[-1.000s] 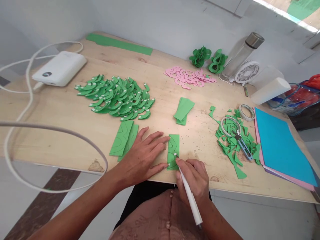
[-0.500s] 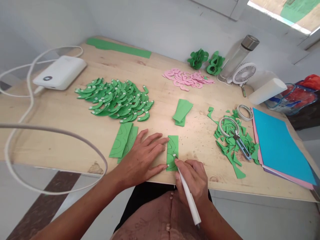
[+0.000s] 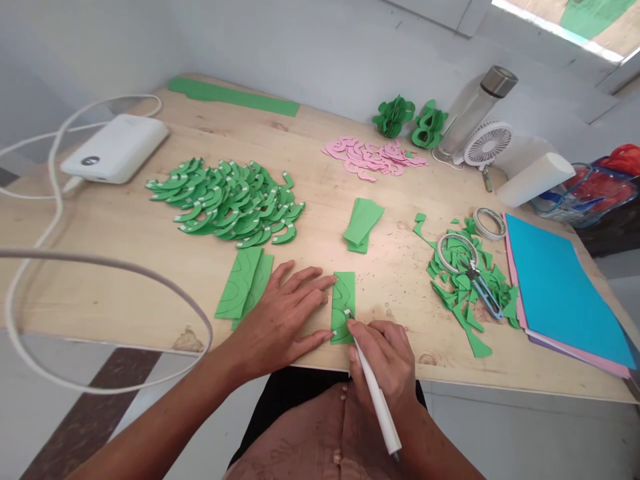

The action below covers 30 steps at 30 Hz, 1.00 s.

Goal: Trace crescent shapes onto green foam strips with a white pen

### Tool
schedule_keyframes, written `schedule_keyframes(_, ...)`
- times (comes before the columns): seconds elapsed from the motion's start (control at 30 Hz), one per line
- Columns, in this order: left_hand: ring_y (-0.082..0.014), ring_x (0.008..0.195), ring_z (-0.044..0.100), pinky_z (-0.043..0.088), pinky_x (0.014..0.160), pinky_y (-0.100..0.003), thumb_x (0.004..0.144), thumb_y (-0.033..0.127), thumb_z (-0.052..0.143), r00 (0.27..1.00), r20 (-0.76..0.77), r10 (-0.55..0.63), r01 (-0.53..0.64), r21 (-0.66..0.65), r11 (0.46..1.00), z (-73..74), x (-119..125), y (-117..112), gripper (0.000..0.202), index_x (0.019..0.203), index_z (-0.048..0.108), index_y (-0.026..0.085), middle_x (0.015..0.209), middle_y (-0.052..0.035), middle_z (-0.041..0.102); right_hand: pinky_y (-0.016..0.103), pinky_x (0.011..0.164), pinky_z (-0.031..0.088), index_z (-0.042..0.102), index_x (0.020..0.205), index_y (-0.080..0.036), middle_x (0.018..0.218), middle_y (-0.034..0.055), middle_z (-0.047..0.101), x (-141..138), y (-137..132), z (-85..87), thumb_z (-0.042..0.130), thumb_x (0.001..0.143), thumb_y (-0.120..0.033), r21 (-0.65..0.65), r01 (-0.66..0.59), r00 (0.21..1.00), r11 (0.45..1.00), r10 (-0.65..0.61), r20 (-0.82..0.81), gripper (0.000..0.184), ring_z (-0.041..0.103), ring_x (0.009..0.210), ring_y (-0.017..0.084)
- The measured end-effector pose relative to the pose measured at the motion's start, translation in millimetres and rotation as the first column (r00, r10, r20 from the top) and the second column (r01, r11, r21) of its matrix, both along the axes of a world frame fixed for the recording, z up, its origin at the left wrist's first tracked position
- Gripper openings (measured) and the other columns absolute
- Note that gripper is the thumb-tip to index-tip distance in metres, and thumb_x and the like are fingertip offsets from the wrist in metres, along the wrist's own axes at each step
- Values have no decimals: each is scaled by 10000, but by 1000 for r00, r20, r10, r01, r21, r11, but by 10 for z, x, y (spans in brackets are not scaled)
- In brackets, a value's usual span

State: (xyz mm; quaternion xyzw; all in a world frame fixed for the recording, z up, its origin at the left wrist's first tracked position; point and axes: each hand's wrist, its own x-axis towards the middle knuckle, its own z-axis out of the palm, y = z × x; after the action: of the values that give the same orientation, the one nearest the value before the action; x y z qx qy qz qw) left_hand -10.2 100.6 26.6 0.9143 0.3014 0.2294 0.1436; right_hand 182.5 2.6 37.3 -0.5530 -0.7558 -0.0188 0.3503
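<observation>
A white pen [image 3: 376,393] is gripped in my right hand [image 3: 385,360], its tip down on a small green paper strip [image 3: 343,293] at the table's front edge. Curved lines are drawn on that strip, and small white bits show on it. My left hand [image 3: 287,317] lies with its fingers spread, thumb and fingertips touching the strip's left edge. Left of that hand, two green strips with drawn curves [image 3: 239,283] overlap. A short stack of plain green strips [image 3: 363,223] sits just beyond. Many cut green curved pieces with white tabs [image 3: 230,200] are heaped behind my left hand.
Pink cut pieces [image 3: 373,159] and green paper ornaments [image 3: 395,117] lie near the wall. Green scraps [image 3: 467,303] hold scissors [image 3: 483,293] and tape rolls [image 3: 489,224]. Coloured sheets [image 3: 565,287] lie right. A bottle [image 3: 473,113], fan [image 3: 487,143], power bank [image 3: 117,147] and looping cable [image 3: 150,270] surround.
The view has shifted very slightly. Both hands keep nearly the same positions, with the pen tip still on the green strip.
</observation>
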Motion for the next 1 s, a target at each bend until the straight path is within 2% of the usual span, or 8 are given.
schedule_keyframes(0.27,-308,1349,472,232,1172,-593,932,384,563,1000,-14,-4,4,-24,1000,27,-1,1,190,1000,552,207,1397,-93,604,366,700,436,616,1180,-135,912,74,763,-10,17,17,518,924,-98,14,-9,1000,1000,9,-2,277,610,795,232)
schedule_keyframes(0.4,-316,1338,485,239,1168,-592,933,378,566,1000,-7,-2,2,-36,999,50,3,4,193,1007,562,200,1387,-94,615,372,702,468,624,1185,-143,915,80,762,2,16,47,515,925,-105,-5,-19,999,1000,19,-46,284,629,795,233)
schedule_keyframes(0.53,-312,1339,485,229,1179,-583,929,364,572,1000,12,5,-4,-35,999,48,4,2,183,1020,573,206,1392,-84,614,372,730,531,638,1199,-192,961,79,757,35,38,149,503,937,-119,-112,-9,962,994,-22,-274,304,678,823,218)
schedule_keyframes(0.67,-318,1345,478,230,1178,-587,927,367,577,1000,-1,-1,1,-39,999,37,1,1,198,1042,577,206,1394,-84,611,340,774,578,680,1123,-227,997,64,755,53,174,224,516,966,-212,-303,-19,854,953,-142,-500,228,719,913,209)
schedule_keyframes(0.73,-318,1348,475,227,1179,-587,930,370,574,1000,3,0,0,-42,999,42,-1,4,205,1054,576,206,1397,-81,610,317,762,587,682,1080,-225,969,54,758,49,280,224,525,969,-253,-369,-44,795,928,-191,-575,195,730,893,196)
schedule_keyframes(0.83,-318,1338,484,234,1178,-583,923,364,581,1000,-5,-9,8,-49,999,65,-3,13,216,1073,590,208,1389,-78,616,286,677,581,649,1049,-218,899,42,754,31,430,195,552,947,-280,-417,-68,747,907,-230,-623,153,737,827,187)
schedule_keyframes(1.0,-319,1329,488,241,1180,-579,905,347,594,1000,-1,-7,7,-48,999,65,-5,16,228,1087,600,209,1383,-79,617,284,653,551,638,956,-211,830,28,730,-18,554,142,568,911,-260,-436,-56,773,898,-237,-588,97,706,757,172)
